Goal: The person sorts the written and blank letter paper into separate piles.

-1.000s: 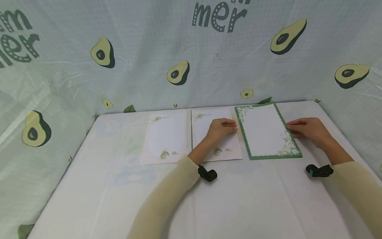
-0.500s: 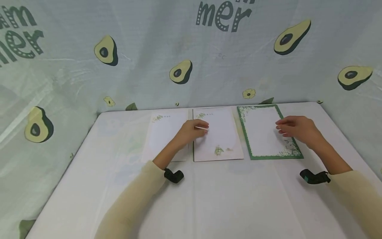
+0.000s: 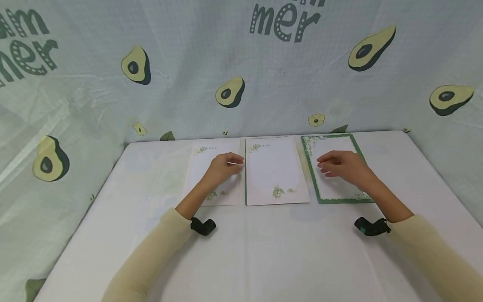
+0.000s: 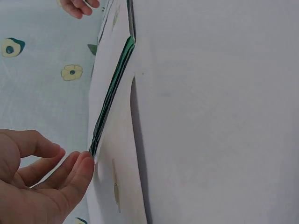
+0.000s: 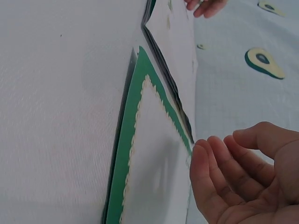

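Three flat paper piles lie side by side. The left pale sheet (image 3: 196,167) and the middle pile (image 3: 277,167) have leafy prints at top and bottom; green layered edges show under the middle top sheet (image 4: 112,93). On the right is a sheet with a green floral border (image 3: 320,191). My left hand (image 3: 225,169) hovers over the left sheet, fingertips near the middle pile's left edge; thumb and fingers are apart in the left wrist view. Above the green-bordered sheet is my right hand (image 3: 344,167), fingers loosely bent, holding nothing.
The white-covered table (image 3: 283,251) extends toward me in front of the papers. Behind it hangs a pale curtain (image 3: 181,63) printed with avocados and lettering. A black wrist camera (image 3: 203,226) sits below my left wrist, another (image 3: 371,226) below my right.
My left hand has moved left, from the middle pile's right edge to its left edge. My right hand has let go of the green-bordered sheet's right edge and moved left above it.
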`<state>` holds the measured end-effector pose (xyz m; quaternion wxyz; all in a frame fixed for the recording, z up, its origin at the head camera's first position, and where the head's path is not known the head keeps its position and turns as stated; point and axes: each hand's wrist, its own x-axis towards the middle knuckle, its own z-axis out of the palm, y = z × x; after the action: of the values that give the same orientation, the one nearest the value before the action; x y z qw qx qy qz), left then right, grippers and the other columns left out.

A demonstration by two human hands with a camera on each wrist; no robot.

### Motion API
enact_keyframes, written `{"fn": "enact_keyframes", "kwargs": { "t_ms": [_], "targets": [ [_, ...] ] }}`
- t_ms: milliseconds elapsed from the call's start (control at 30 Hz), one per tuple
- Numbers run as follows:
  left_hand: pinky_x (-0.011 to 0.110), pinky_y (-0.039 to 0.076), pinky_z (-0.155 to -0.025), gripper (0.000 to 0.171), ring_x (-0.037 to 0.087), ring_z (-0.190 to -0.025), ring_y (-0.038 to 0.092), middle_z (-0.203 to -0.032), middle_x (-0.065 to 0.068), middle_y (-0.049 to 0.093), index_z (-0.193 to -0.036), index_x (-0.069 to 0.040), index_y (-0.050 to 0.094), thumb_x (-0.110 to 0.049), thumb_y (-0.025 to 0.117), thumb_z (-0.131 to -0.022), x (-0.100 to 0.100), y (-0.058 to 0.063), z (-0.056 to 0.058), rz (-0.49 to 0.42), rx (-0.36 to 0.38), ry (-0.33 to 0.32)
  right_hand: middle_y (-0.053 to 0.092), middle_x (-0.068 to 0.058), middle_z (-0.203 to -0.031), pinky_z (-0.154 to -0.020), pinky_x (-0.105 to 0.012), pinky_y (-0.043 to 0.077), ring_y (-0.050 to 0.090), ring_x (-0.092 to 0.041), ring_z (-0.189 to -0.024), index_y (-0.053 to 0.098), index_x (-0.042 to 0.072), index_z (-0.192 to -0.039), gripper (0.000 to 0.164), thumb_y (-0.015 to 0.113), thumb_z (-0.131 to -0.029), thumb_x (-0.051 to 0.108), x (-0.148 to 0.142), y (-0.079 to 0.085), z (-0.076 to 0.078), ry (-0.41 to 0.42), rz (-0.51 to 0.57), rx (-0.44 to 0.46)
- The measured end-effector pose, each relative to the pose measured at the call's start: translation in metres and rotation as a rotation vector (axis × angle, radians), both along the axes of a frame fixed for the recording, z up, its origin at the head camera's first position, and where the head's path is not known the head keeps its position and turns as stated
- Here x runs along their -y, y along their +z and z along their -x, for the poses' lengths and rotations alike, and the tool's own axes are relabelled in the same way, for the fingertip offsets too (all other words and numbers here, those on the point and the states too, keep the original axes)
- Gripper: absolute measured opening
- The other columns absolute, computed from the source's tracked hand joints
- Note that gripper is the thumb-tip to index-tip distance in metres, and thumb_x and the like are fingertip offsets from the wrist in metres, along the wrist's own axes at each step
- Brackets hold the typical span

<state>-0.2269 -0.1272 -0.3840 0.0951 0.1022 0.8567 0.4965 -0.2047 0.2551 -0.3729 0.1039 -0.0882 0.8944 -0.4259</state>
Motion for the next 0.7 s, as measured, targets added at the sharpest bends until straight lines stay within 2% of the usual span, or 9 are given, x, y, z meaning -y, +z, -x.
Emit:
{"fn": "enact_keyframes", "kwargs": {
  "t_ms": [200, 367, 533, 700],
  "targets": [
    [0.037, 0.058, -0.095, 0.030, 0.029, -0.113, 0.067, -0.120, 0.017, 0.070, -0.128, 0.004, 0.064, -0.005, 0.064, -0.100, -0.001, 0.000, -0.002, -0.021, 0.002, 0.005, 0.071, -0.020, -0.118, -0.084, -0.032, 0.063, 0.073, -0.027, -0.101, 0.067, 0.000, -0.125, 0.031, 0.063, -0.103, 0.020, 0.014, -0.005, 0.004, 0.029, 0.034, 0.014],
    [0.032, 0.059, -0.092, 0.026, 0.028, -0.108, 0.069, -0.117, 0.018, 0.070, -0.125, 0.005, 0.065, -0.004, 0.062, -0.101, -0.004, -0.002, 0.003, -0.061, 0.027, 0.019, 0.071, -0.020, -0.119, -0.083, -0.031, 0.063, 0.073, -0.026, -0.099, 0.067, 0.001, -0.125, 0.030, 0.065, -0.102, 0.020, 0.022, -0.007, 0.008, 0.022, 0.066, 0.037],
    [0.032, 0.060, -0.092, 0.026, 0.029, -0.108, 0.070, -0.118, 0.019, 0.071, -0.125, 0.007, 0.065, -0.003, 0.059, -0.102, -0.003, -0.004, 0.007, -0.080, 0.055, 0.024, 0.069, -0.022, -0.122, -0.085, -0.034, 0.063, 0.073, -0.028, -0.100, 0.065, -0.001, -0.128, 0.034, 0.065, -0.102, 0.020, 0.029, -0.008, 0.010, 0.028, 0.099, 0.058],
    [0.032, 0.059, -0.093, 0.026, 0.028, -0.107, 0.070, -0.118, 0.019, 0.071, -0.125, 0.007, 0.066, -0.003, 0.059, -0.102, -0.003, -0.006, 0.010, -0.079, 0.075, 0.029, 0.067, -0.023, -0.126, -0.090, -0.037, 0.061, 0.074, -0.027, -0.098, 0.062, -0.003, -0.131, 0.037, 0.062, -0.103, 0.020, 0.034, -0.009, 0.013, 0.006, 0.074, 0.085]
  ]
}}
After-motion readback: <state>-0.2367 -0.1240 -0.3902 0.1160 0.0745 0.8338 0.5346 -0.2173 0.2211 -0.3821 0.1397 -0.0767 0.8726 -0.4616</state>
